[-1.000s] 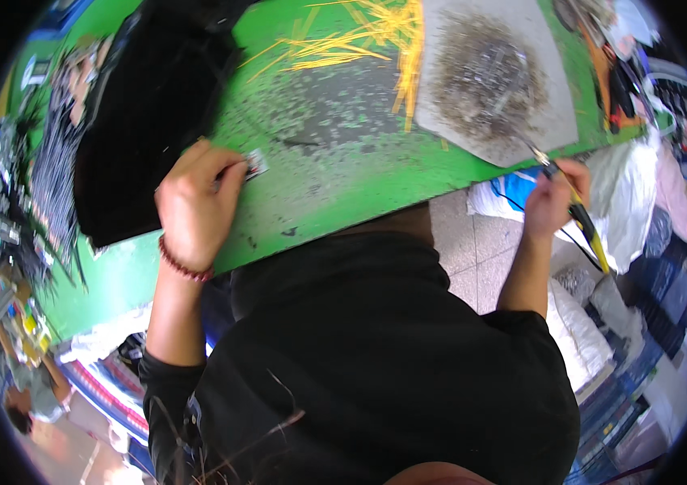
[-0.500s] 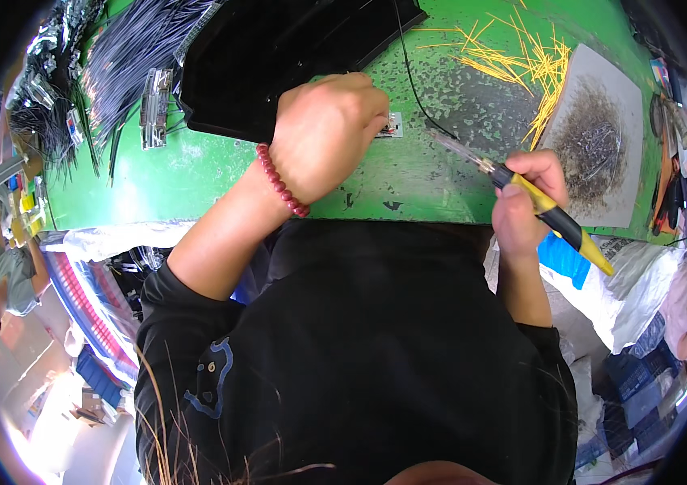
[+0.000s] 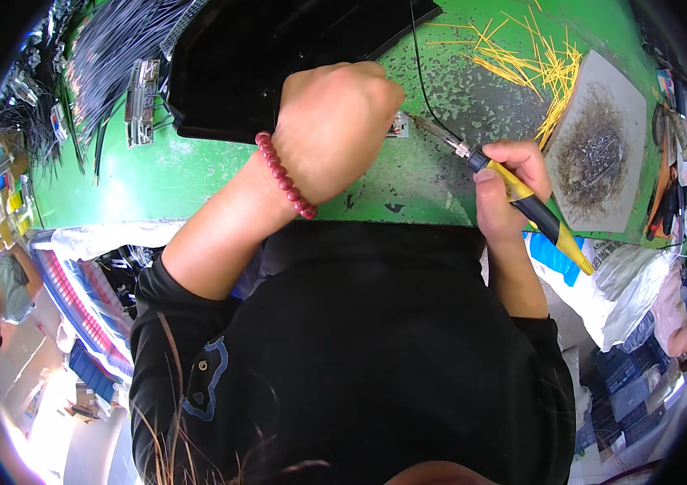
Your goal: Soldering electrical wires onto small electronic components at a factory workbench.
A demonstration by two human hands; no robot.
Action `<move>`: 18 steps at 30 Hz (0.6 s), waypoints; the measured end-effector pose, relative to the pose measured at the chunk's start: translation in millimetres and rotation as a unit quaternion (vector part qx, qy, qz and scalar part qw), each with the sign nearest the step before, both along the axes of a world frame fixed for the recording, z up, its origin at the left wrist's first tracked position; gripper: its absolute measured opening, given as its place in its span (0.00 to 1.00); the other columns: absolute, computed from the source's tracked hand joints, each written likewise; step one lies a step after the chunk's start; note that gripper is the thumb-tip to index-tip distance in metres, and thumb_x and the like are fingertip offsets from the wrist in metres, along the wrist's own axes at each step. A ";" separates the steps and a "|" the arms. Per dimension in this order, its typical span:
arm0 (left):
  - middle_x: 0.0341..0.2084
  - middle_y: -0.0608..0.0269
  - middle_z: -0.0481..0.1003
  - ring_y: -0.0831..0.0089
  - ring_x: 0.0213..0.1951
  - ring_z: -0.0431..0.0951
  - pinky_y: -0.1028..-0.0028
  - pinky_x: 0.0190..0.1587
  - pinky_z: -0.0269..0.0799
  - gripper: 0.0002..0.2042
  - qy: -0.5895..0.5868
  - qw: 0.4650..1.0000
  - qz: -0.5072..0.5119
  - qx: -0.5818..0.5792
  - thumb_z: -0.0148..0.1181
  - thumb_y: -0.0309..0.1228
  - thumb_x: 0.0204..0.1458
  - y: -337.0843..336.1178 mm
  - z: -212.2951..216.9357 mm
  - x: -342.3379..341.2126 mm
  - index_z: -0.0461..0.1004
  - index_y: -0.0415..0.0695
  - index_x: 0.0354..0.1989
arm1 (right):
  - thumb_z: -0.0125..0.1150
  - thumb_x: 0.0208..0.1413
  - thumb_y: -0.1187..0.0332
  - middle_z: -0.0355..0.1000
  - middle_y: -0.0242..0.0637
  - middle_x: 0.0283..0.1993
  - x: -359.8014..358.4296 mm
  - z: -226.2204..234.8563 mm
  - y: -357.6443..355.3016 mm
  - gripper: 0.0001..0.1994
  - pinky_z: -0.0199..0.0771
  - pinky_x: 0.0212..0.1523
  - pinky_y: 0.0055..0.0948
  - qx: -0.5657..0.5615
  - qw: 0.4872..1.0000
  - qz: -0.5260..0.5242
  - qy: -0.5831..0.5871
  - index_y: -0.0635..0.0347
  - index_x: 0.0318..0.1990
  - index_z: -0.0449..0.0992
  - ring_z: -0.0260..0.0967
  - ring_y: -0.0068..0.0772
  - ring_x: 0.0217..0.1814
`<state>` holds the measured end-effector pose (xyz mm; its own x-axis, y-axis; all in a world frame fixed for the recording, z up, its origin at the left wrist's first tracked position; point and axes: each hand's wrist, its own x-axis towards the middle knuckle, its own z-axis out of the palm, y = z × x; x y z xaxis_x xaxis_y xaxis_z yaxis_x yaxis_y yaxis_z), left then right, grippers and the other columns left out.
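My right hand (image 3: 509,190) is closed around the yellow-and-black handle of a soldering iron (image 3: 531,204). Its metal tip points left, close by a small pale part (image 3: 399,125) with metal on it. I cannot tell whether tip and part touch. Over the green table, my left hand (image 3: 339,125) is curled, back upward, right beside that part. Its fingertips are hidden, so what they pinch does not show. A thin black wire (image 3: 418,61) runs down from the far edge toward the iron's shaft.
A large black bin (image 3: 238,65) stands beyond my left hand. Bundles of dark wires (image 3: 121,61) and clear-and-metal parts (image 3: 142,103) lie at the left. Thin yellow wires (image 3: 557,77) are scattered at the far right, beside a grey board (image 3: 602,137) with dark residue. Tools (image 3: 666,182) line the right edge.
My right hand has moved the soldering iron leftward, bringing its tip near the small part. My left hand has shifted slightly to the right. The view has also moved a little.
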<state>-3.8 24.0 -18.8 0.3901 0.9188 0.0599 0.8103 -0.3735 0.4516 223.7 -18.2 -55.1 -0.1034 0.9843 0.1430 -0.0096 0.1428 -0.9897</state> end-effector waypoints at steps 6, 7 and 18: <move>0.23 0.63 0.72 0.60 0.29 0.77 0.64 0.29 0.72 0.04 0.040 0.999 -0.014 -0.003 0.59 0.29 0.48 3.2 0.9 2.5 0.77 0.44 0.24 | 0.69 0.51 0.65 0.68 0.28 0.30 2.1 -3.6 2.5 0.15 0.61 0.29 0.17 0.026 0.999 0.010 -0.030 0.64 0.39 0.72 0.60 0.13 0.28; 0.23 0.63 0.72 0.60 0.29 0.76 0.63 0.29 0.72 0.05 0.038 0.999 -0.013 -0.001 0.59 0.29 0.48 2.7 1.1 2.6 0.76 0.44 0.23 | 0.69 0.51 0.65 0.68 0.28 0.30 1.9 -3.3 2.3 0.15 0.61 0.29 0.17 0.027 0.999 0.010 -0.030 0.64 0.39 0.72 0.60 0.13 0.28; 0.22 0.62 0.72 0.58 0.29 0.76 0.62 0.29 0.72 0.05 0.052 0.998 -0.020 -0.001 0.58 0.28 0.48 3.6 3.0 4.1 0.75 0.43 0.22 | 0.67 0.49 0.69 0.68 0.29 0.29 1.4 0.9 2.5 0.12 0.61 0.28 0.18 0.018 0.998 0.031 -0.052 0.64 0.38 0.72 0.60 0.14 0.27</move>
<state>0.3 27.6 -15.8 0.4299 0.9027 0.0146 0.8378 -0.4049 0.3661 225.1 -15.7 -54.2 -0.1797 0.9702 0.1626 0.0834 0.1797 -0.9802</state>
